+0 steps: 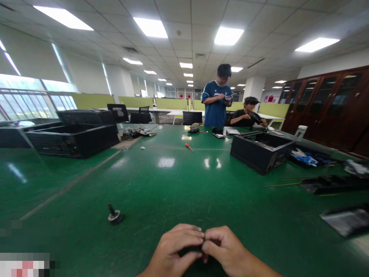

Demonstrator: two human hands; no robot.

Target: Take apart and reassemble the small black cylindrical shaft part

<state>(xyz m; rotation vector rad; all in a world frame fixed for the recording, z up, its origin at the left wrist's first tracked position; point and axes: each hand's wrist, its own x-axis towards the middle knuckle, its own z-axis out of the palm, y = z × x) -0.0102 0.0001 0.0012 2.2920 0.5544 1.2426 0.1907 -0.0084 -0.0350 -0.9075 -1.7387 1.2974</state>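
Note:
My left hand [173, 250] and my right hand [227, 252] meet at the bottom middle, low over the green table [173, 184]. Both have their fingers curled and the fingertips press together around something small and dark that I cannot make out. A small dark metal part with a short stem [114, 215] stands on the table to the left of my left hand, apart from it.
An open black computer case [261, 150] sits at the right, more black cases [72, 134] at the left. A red-handled screwdriver [189, 146] lies mid-table. Dark panels and thin rods lie along the right edge. Two people work at the far end, one standing, one seated.

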